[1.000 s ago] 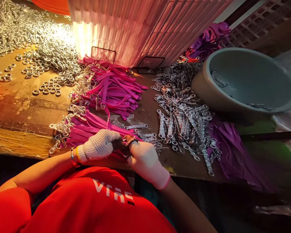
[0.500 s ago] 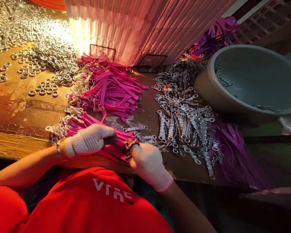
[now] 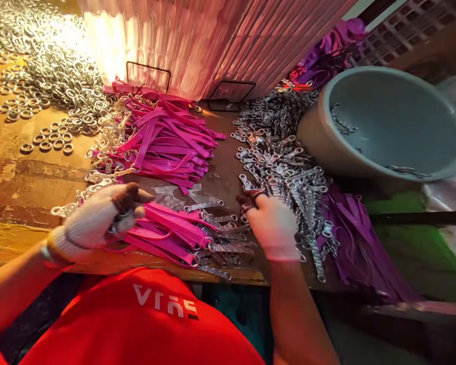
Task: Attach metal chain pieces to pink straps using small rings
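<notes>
The left hand [image 3: 99, 218], in a knitted white glove with dark worn fingertips, is curled around the ring end of a pink strap; what the fingers pinch is too small to make out. That strap belongs to the near bundle of straps [image 3: 167, 234], flat glossy pink bands with metal rings, lying at the front edge of the worktop [image 3: 19, 177], whose surface is scuffed brown and yellow. The right hand [image 3: 274, 225], in a smooth pale glove, reaches into the pile of metal clasps [image 3: 285, 172], a tangle of shiny silver links; its fingertips are buried there, so whether it grips one cannot be told. Behind lie a second heap of pink straps [image 3: 163, 139], loose round metal rings [image 3: 53, 76] and a smooth grey basin [image 3: 387, 121], cut off at the right.
</notes>
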`<state>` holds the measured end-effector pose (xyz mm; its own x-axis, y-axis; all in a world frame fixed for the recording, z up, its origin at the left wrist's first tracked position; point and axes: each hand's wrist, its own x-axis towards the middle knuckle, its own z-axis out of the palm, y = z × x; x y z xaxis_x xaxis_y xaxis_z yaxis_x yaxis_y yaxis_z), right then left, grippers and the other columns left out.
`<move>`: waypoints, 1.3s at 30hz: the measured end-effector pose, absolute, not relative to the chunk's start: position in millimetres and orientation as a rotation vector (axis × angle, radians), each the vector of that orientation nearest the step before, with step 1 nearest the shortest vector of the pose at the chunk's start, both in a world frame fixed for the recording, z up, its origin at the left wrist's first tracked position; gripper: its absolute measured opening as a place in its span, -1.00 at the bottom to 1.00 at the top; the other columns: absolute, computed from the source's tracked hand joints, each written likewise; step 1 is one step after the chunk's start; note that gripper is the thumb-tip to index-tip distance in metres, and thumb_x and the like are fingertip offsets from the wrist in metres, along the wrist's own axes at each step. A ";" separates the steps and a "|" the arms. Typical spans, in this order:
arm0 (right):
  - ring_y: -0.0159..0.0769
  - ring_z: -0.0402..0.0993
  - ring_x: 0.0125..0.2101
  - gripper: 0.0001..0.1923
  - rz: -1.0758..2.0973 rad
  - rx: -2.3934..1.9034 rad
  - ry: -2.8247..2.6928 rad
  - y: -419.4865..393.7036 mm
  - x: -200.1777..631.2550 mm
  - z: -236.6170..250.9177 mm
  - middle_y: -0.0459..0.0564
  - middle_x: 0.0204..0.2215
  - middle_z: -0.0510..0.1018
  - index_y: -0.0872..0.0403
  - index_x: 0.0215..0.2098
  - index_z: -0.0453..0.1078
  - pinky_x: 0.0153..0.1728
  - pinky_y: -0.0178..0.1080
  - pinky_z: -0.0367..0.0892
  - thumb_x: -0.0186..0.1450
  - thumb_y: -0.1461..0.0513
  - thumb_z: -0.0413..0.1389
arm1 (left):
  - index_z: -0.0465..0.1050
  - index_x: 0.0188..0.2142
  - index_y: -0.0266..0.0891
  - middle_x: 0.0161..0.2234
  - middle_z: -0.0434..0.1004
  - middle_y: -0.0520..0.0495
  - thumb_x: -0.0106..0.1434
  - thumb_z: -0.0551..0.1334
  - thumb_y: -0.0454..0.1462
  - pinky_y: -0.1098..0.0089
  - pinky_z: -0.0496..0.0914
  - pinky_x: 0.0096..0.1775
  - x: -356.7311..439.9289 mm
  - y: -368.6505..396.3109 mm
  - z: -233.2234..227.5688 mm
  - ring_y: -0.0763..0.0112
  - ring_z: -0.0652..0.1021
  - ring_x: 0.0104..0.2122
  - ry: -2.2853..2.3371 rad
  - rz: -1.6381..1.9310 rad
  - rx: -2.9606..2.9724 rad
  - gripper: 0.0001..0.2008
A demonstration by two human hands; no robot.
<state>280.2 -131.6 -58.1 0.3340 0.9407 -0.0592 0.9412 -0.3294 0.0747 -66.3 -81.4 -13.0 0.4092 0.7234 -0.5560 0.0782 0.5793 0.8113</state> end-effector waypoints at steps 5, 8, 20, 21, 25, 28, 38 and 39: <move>0.05 0.51 -0.17 -0.72 0.045 2.412 1.436 -75.9 294.9 -83.4 0.39 -0.17 0.53 0.32 -0.11 0.51 -0.32 -0.17 0.26 0.28 0.31 0.08 | 0.51 -0.13 -0.40 -0.35 0.57 -0.22 0.30 0.12 0.13 0.53 0.18 -0.64 -14.9 -80.7 -25.9 0.51 0.42 -0.62 0.799 0.267 0.323 -0.41; 0.08 0.52 -0.16 -0.71 0.031 2.437 1.435 -74.1 291.4 -88.4 0.41 -0.16 0.51 0.34 -0.11 0.51 -0.32 -0.15 0.29 0.28 0.29 0.10 | 0.51 -0.11 -0.40 -0.32 0.58 -0.20 0.25 0.26 -0.09 0.54 0.15 -0.64 -10.8 -82.9 -25.3 0.57 0.38 -0.63 0.757 0.282 0.366 -0.61; -0.03 0.47 -0.29 -0.70 -0.262 2.903 1.915 -99.8 289.5 -75.6 0.26 -0.30 0.55 0.22 -0.16 0.44 -0.27 -0.10 0.31 0.23 0.30 -0.05 | 0.41 0.01 -0.35 -0.27 0.58 -0.15 0.16 0.31 -0.23 0.56 0.05 -0.62 -22.6 -102.4 -33.7 0.65 0.31 -0.61 0.816 0.360 0.676 -0.57; -0.10 0.47 -0.33 -0.70 -0.489 2.939 2.102 -107.0 278.0 -68.8 0.18 -0.30 0.56 0.16 -0.15 0.43 -0.28 -0.13 0.33 0.24 0.28 -0.06 | 0.38 0.07 -0.34 -0.21 0.59 -0.19 0.12 0.31 -0.28 0.56 0.04 -0.62 -22.1 -103.1 -31.9 0.66 0.31 -0.61 0.814 0.351 0.678 -0.51; -0.25 0.48 -0.36 -0.77 -1.356 2.572 2.524 -138.2 208.1 -38.9 -0.02 -0.30 0.58 0.04 -0.12 0.43 -0.31 -0.23 0.39 0.27 0.19 0.07 | 0.17 0.30 -0.16 0.06 0.50 -0.19 0.07 0.20 -0.42 0.56 0.12 -0.59 -20.2 -108.2 -28.2 0.69 0.30 -0.60 0.749 0.365 0.791 -0.23; -0.26 0.52 -0.31 -0.74 -1.631 2.315 2.562 -151.0 163.7 -27.1 -0.05 -0.29 0.61 0.04 -0.09 0.45 -0.26 -0.25 0.41 0.25 0.23 0.11 | -0.03 0.40 -0.09 0.12 0.43 -0.18 0.07 0.21 -0.42 0.54 0.28 -0.48 -17.3 -111.5 -36.5 0.57 0.43 -0.45 0.689 0.418 0.919 -0.10; -0.26 0.55 -0.23 -0.74 -1.589 2.721 2.527 -160.1 151.9 -29.2 -0.05 -0.23 0.63 0.05 -0.13 0.48 -0.16 -0.23 0.43 0.18 0.29 0.18 | 0.44 -0.19 -0.31 -0.52 0.42 0.06 0.24 0.29 -0.14 0.54 0.22 -0.53 -18.7 -114.0 -29.6 0.57 0.34 -0.59 0.898 0.508 1.143 -0.72; -0.25 0.55 -0.24 -0.75 -1.555 2.714 2.546 -161.6 152.5 -29.1 -0.04 -0.24 0.63 0.05 -0.14 0.48 -0.17 -0.22 0.44 0.19 0.29 0.18 | 0.43 -0.25 -0.31 -0.57 0.38 0.09 0.25 0.28 -0.12 0.54 0.20 -0.55 -20.4 -114.7 -28.8 0.58 0.33 -0.61 0.923 0.506 1.161 -0.73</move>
<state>152.5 -161.6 -29.1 0.1093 0.9916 0.0685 0.3919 0.0204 -0.9198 -20.4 -114.7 -28.8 0.5507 0.7575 -0.3506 0.1122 0.3490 0.9304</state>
